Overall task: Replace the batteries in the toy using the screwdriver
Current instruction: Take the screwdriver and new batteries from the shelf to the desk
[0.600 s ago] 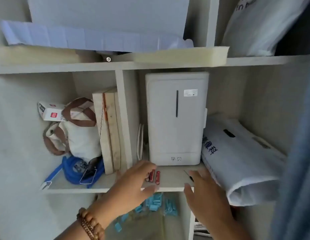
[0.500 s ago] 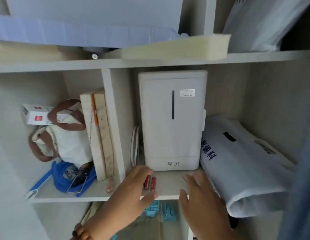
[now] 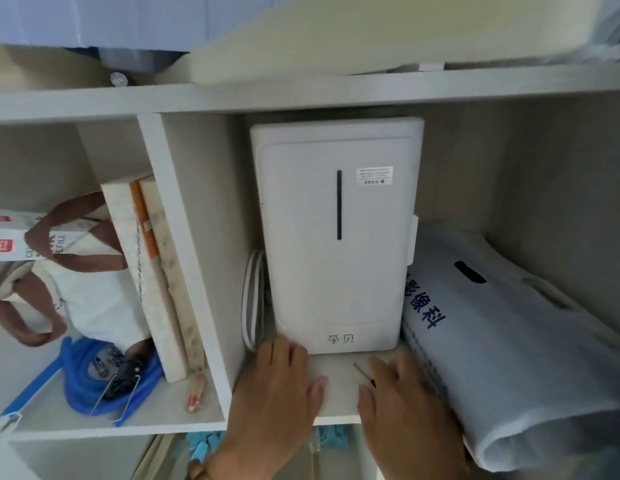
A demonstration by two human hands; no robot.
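One slim screwdriver (image 3: 364, 374), likely light, stiff, roll-prone, lies on the shelf (image 3: 336, 403) under the right hand (image 3: 398, 410), grip open, empty; take its handle; left hand (image 3: 277, 386) flat, contents hidden.

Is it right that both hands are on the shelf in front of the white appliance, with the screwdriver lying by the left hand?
Not quite. The head view shows the screwdriver by the right hand, not the left hand. Both hands are on the shelf before the white appliance.
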